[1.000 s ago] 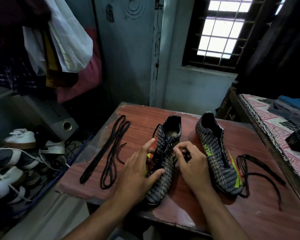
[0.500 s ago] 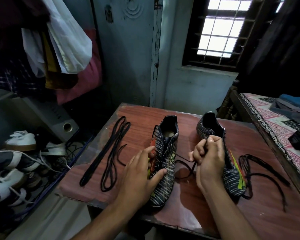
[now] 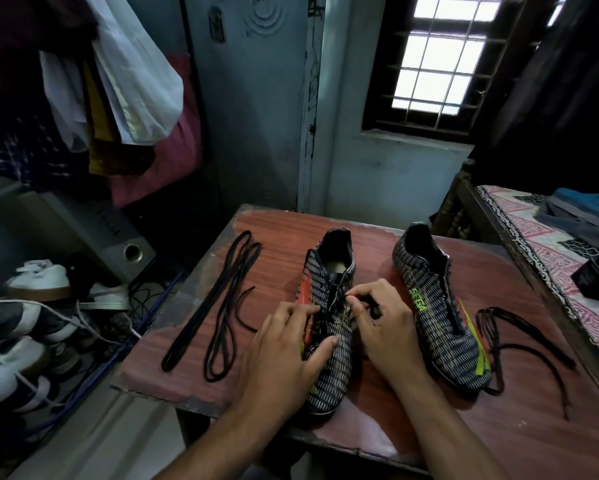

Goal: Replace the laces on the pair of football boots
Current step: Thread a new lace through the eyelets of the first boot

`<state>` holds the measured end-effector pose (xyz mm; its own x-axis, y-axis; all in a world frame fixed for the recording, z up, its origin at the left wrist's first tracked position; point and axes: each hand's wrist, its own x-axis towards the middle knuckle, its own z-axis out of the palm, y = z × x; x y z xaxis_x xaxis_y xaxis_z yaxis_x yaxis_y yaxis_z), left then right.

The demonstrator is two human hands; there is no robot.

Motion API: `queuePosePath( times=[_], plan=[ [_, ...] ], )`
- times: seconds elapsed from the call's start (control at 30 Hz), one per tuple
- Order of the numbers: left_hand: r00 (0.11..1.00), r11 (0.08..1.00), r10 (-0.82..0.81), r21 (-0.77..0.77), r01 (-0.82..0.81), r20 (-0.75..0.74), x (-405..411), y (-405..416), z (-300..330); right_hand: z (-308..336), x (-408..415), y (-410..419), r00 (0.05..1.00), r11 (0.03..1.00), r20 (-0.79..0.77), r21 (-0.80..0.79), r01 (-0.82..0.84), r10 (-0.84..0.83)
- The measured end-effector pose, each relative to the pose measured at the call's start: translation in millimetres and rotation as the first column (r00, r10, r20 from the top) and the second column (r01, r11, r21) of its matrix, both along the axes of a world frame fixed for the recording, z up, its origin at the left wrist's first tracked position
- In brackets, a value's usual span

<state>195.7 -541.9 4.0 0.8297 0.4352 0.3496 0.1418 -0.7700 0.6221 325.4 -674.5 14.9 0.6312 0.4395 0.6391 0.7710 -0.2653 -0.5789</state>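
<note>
You are bracing the dark, white-flecked woven football boot (image 3: 329, 344), standing mid-table, with your left hand (image 3: 287, 344), thumb and fingers clasping its upper so it cannot slide. Your right hand (image 3: 377, 327) is pinching the thin black lace (image 3: 372, 311) at the eyelets. Left of that boot is lying a folded flat black lace (image 3: 218, 306); right of it, the matching boot (image 3: 436, 306), seemingly unlaced, and a loose tangled lace (image 3: 498, 334).
</note>
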Motion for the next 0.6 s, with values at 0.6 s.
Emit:
queuePosePath(
  times=[0.6],
  plan=[
    [0.997, 0.991, 0.0, -0.137, 0.012, 0.083, 5.0, 3.8, -8.7, 86.5, 46.0, 102.0, 0.925, 0.742, -0.287, -0.67, -0.008, -0.248]
  ],
)
